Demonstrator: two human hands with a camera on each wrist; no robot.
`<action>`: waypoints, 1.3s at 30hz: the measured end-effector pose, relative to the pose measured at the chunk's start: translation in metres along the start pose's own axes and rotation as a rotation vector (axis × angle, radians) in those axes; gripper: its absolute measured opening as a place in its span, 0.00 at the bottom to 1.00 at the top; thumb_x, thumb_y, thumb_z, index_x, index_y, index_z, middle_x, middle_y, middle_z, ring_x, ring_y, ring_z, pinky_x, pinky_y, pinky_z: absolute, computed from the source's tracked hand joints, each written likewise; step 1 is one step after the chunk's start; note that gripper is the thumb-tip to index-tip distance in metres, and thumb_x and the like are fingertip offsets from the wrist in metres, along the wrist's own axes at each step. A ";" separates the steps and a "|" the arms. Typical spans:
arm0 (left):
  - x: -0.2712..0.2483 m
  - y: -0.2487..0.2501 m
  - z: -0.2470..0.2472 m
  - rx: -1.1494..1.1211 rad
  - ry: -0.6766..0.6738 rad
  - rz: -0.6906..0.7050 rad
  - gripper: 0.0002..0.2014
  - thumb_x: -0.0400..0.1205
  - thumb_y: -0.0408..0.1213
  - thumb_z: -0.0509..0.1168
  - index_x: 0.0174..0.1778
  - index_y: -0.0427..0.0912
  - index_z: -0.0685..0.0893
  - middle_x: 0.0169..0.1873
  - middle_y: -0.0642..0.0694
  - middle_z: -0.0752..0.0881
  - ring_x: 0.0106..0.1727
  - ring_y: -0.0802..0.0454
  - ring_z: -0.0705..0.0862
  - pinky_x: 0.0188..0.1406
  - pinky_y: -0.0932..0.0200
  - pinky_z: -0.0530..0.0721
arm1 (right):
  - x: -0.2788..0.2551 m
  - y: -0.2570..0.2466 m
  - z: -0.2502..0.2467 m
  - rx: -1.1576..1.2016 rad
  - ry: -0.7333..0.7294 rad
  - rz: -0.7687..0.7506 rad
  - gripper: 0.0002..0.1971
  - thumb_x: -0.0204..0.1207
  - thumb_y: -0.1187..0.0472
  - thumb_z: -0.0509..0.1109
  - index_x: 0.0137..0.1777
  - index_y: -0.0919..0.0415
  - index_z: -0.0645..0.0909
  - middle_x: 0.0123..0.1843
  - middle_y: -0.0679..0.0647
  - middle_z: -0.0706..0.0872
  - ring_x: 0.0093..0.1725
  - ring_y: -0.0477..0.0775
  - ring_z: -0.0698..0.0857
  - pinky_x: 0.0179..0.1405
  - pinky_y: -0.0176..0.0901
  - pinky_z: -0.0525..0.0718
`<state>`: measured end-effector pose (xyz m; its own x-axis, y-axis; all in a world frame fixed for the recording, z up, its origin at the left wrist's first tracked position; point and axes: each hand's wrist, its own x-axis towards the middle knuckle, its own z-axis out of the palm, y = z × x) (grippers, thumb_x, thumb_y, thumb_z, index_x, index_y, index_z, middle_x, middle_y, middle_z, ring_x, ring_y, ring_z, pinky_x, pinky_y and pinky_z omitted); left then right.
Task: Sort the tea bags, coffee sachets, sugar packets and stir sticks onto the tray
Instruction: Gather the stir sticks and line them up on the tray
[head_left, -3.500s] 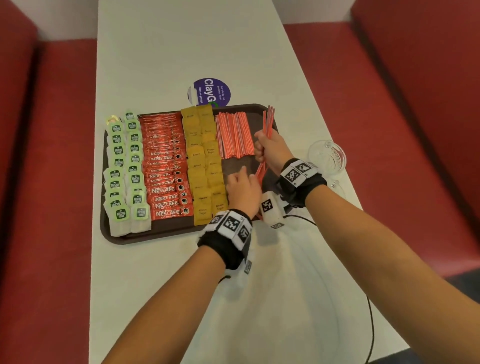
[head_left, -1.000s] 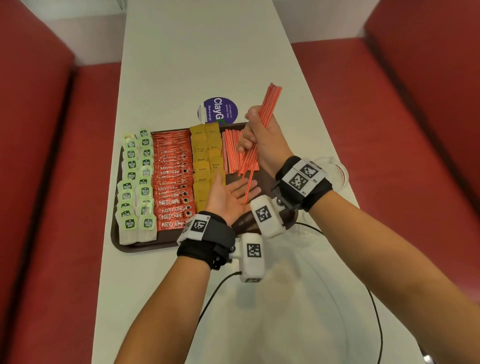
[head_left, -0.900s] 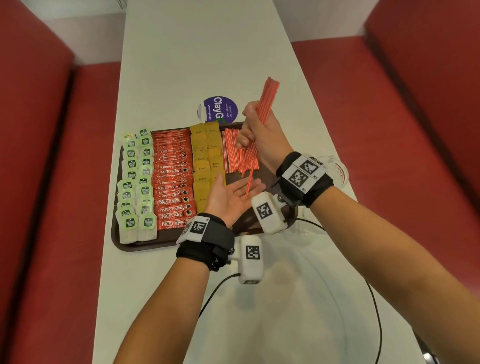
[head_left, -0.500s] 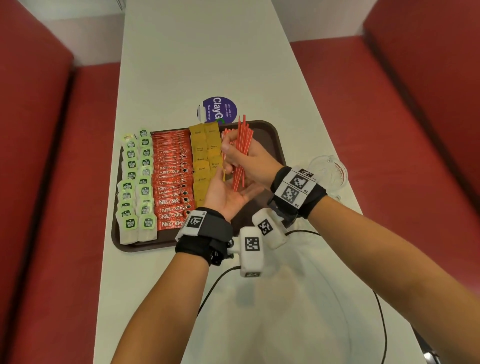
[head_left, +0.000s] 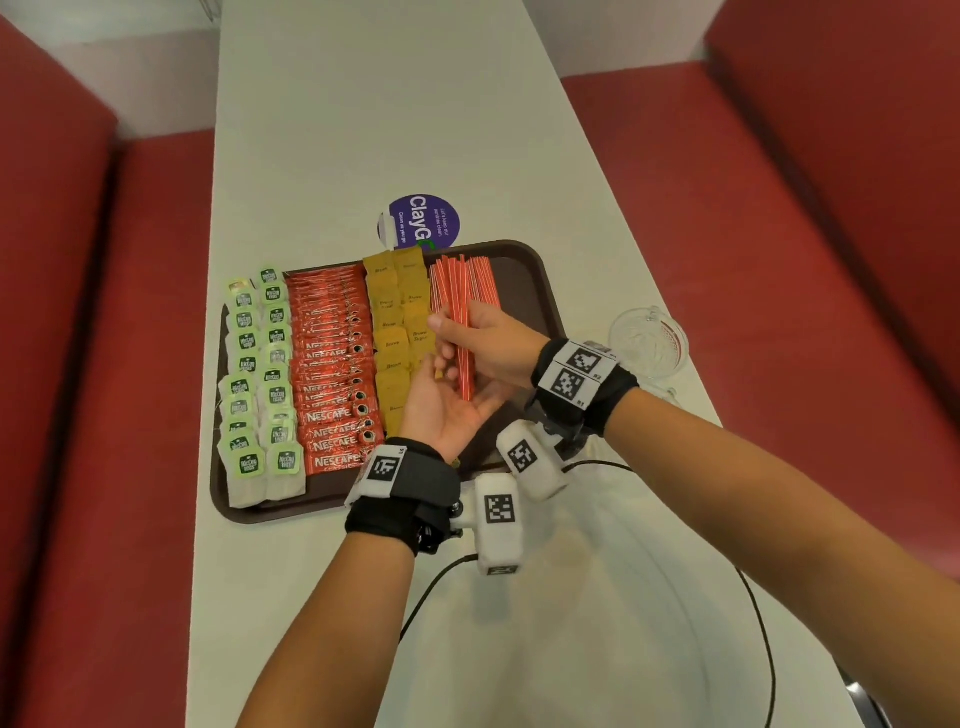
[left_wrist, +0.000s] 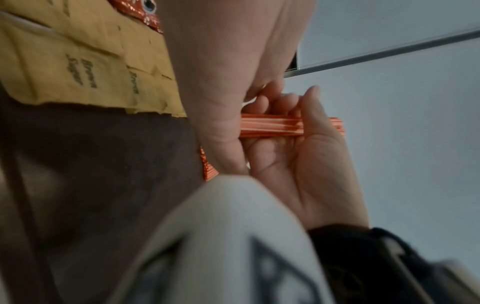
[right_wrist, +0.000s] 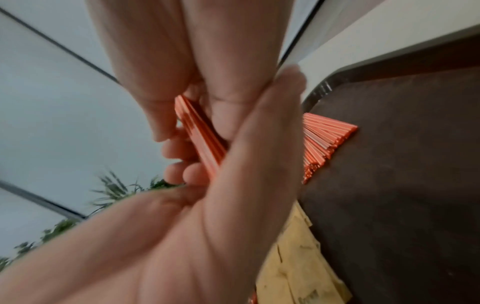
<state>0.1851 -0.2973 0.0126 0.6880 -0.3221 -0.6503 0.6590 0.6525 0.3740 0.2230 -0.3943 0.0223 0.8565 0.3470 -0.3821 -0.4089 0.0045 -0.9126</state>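
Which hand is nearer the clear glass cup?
Right. The right hand grips orange stir sticks over the brown tray, closer to the clear glass cup; the left hand lies farther left.

Long white table (head_left: 395, 104), red bench seats (head_left: 779, 234) on both sides, round purple ClayGo sticker (head_left: 423, 221), clear glass cup (head_left: 647, 340), black cable (head_left: 763, 639), green plant (right_wrist: 114, 189)

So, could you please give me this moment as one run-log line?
right hand: grips stir stick bundle | left hand: open palm under bundle ends | tray: tea, coffee, sugar rows laid | stick pile on tray
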 end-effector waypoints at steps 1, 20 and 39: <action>-0.002 0.000 -0.002 0.056 0.020 -0.038 0.27 0.85 0.55 0.50 0.73 0.39 0.71 0.64 0.35 0.80 0.63 0.38 0.80 0.55 0.43 0.82 | 0.007 0.000 -0.005 0.002 0.009 0.045 0.10 0.84 0.60 0.59 0.40 0.61 0.71 0.28 0.52 0.75 0.29 0.50 0.77 0.32 0.39 0.79; -0.152 -0.045 -0.158 1.079 0.388 0.043 0.05 0.81 0.37 0.65 0.43 0.48 0.86 0.33 0.61 0.89 0.38 0.57 0.86 0.31 0.72 0.79 | 0.065 -0.028 -0.060 -1.078 0.409 0.528 0.15 0.78 0.56 0.66 0.34 0.61 0.67 0.43 0.61 0.73 0.53 0.61 0.80 0.58 0.52 0.78; -0.146 -0.032 -0.145 0.989 0.385 0.168 0.09 0.82 0.30 0.60 0.45 0.46 0.85 0.36 0.60 0.90 0.34 0.66 0.86 0.43 0.59 0.79 | 0.059 -0.005 -0.036 -0.948 0.642 0.559 0.29 0.78 0.52 0.63 0.76 0.63 0.61 0.75 0.65 0.65 0.73 0.66 0.69 0.73 0.61 0.69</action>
<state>0.0196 -0.1712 0.0000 0.7647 0.0707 -0.6405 0.6371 -0.2322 0.7350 0.2870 -0.4074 -0.0007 0.7473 -0.4304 -0.5063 -0.6048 -0.7562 -0.2498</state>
